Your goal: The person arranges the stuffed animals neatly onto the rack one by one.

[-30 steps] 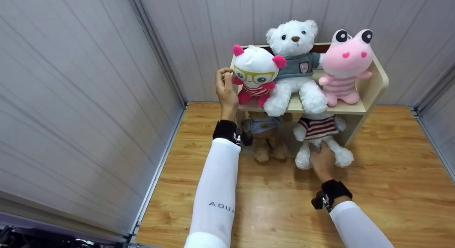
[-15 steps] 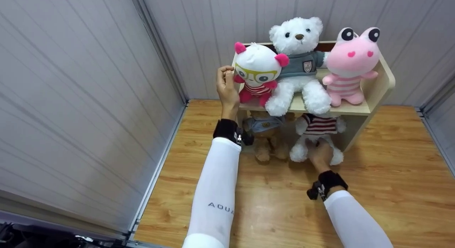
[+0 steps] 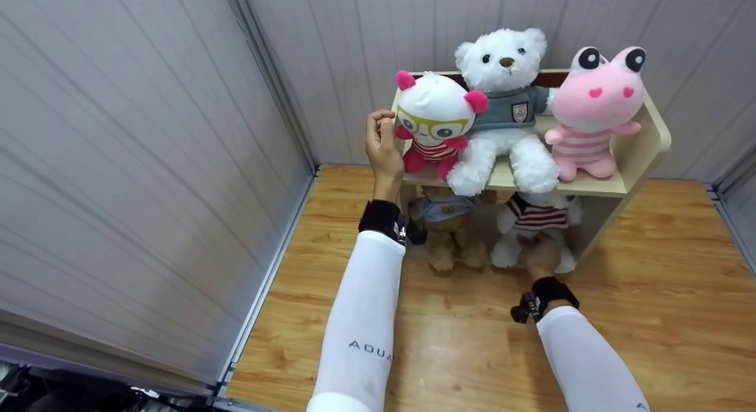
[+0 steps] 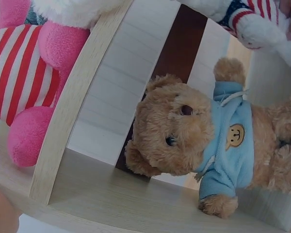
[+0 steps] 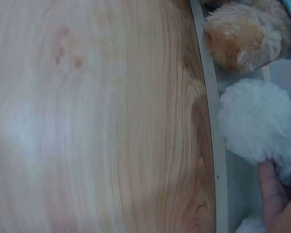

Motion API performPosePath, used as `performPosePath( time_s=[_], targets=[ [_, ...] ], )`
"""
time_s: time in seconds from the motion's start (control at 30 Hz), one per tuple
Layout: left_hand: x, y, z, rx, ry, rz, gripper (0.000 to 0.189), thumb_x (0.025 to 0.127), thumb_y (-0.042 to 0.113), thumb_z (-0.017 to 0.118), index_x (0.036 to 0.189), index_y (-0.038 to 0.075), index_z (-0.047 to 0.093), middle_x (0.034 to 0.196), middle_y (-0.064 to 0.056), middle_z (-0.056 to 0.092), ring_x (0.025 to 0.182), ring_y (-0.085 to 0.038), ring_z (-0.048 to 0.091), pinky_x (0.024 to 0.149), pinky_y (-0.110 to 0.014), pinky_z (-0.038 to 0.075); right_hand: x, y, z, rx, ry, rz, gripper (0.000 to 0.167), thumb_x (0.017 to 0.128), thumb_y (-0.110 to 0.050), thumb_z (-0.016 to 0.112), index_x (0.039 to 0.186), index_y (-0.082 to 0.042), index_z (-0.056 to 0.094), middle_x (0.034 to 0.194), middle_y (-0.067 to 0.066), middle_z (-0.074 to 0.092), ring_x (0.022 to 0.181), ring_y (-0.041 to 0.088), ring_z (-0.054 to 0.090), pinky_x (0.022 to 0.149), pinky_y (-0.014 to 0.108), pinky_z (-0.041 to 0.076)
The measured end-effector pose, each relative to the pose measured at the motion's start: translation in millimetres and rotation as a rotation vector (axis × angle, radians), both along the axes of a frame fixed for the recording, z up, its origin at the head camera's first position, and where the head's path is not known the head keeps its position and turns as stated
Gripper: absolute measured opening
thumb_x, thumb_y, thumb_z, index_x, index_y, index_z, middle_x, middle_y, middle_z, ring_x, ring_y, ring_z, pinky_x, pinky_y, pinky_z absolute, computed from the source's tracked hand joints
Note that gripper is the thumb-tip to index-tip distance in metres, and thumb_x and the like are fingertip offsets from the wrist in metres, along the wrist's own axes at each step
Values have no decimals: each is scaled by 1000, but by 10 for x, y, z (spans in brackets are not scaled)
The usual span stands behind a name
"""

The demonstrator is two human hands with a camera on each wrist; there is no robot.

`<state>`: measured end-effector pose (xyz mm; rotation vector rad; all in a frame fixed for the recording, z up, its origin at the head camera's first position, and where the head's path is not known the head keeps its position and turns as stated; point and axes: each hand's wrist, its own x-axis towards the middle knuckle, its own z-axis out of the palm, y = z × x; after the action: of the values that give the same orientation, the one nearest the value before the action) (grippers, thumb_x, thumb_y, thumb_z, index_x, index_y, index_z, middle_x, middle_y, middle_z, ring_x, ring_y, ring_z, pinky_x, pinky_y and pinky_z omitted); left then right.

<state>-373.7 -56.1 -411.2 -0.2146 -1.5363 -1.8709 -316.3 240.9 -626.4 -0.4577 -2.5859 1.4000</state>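
Observation:
In the head view my left hand (image 3: 384, 147) grips the left side panel of a small wooden shelf, fingers curled at its edge beside the pink-and-white panda plush (image 3: 436, 114). My right hand (image 3: 541, 258) is low at the shelf's right lower compartment. It holds a white plush bear (image 3: 537, 217) in a red-and-white striped sweater by the lower body, between the legs. One fluffy white leg (image 5: 257, 121) shows against my fingers in the right wrist view. The bear's head is mostly hidden under the upper board. Left of it sits a brown teddy bear (image 4: 169, 126) in a blue hoodie.
On the upper board (image 3: 617, 185) sit the panda, a large white teddy bear (image 3: 507, 111) in a grey-green sweater and a pink frog plush (image 3: 596, 117). The shelf stands on a wood-grain surface (image 3: 460, 341), with pale panels (image 3: 147, 105) to the left and behind.
My right hand has pushed the striped-sweater bear farther back into the lower compartment. My left hand stays on the side panel. The head view has shifted slightly, so the shelf appears farther right.

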Motion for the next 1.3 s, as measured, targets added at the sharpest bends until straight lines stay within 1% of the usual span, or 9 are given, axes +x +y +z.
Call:
performPosePath(
  time_s=[0.33,0.5,0.7,0.8,0.9,1.0,1.07,1.2,1.3],
  targets=[
    [4,9,-2,3,15,-8,20,109,15,45,114,3,59,89,5,51,87,-8,55,87,-25,46,-141,-13,-85,-57,-4,-13,33,105,-9,50,125,13,67,127,36,67,114,46,64,96,52,51],
    [3,26,-5,14,26,-17,19,109,14,45,115,2,59,91,4,53,88,-9,56,86,-26,47,-151,43,-144,23,17,18,32,105,-7,48,120,15,65,126,39,67,114,50,63,100,60,50],
    [-12,15,-13,12,38,-22,20,108,15,45,114,2,59,91,4,53,88,-9,56,86,-26,47,-146,53,-221,46,34,68,39,106,-11,50,131,16,62,132,39,65,121,54,62,105,62,48],
    [-20,6,-17,10,38,-18,20,108,15,45,114,2,59,93,3,54,89,-9,56,87,-26,47,-120,35,-229,56,78,122,39,104,-9,53,130,18,62,128,41,66,116,54,63,101,61,50],
    [-10,-5,-6,3,31,-10,20,109,16,45,115,2,59,94,3,55,90,-8,57,88,-25,47,-91,22,-197,72,128,176,32,104,-6,54,123,18,64,111,38,69,96,46,65,84,48,54],
    [-8,-7,0,1,25,-9,20,110,15,45,116,2,59,94,3,54,90,-9,57,87,-25,47,-69,19,-154,56,128,226,24,104,-2,51,115,15,63,91,23,63,78,29,56,70,34,44],
    [-10,-2,2,2,24,-16,20,110,14,45,116,2,58,93,2,53,89,-9,55,86,-26,47,-45,18,-124,36,105,257,21,105,-2,50,114,13,61,88,15,57,76,23,48,68,30,39],
    [-15,2,-3,-9,10,-10,21,110,16,45,116,2,59,93,3,53,91,-9,55,89,-26,46,42,16,-73,17,30,296,33,106,-6,51,129,17,58,102,24,63,87,30,58,76,35,47],
    [-9,-11,-14,-19,-1,3,21,109,17,46,116,3,60,92,4,53,91,-9,55,91,-27,45,115,24,-52,29,-13,317,47,107,-9,51,144,20,50,127,38,64,111,47,65,95,49,55]
  ],
)
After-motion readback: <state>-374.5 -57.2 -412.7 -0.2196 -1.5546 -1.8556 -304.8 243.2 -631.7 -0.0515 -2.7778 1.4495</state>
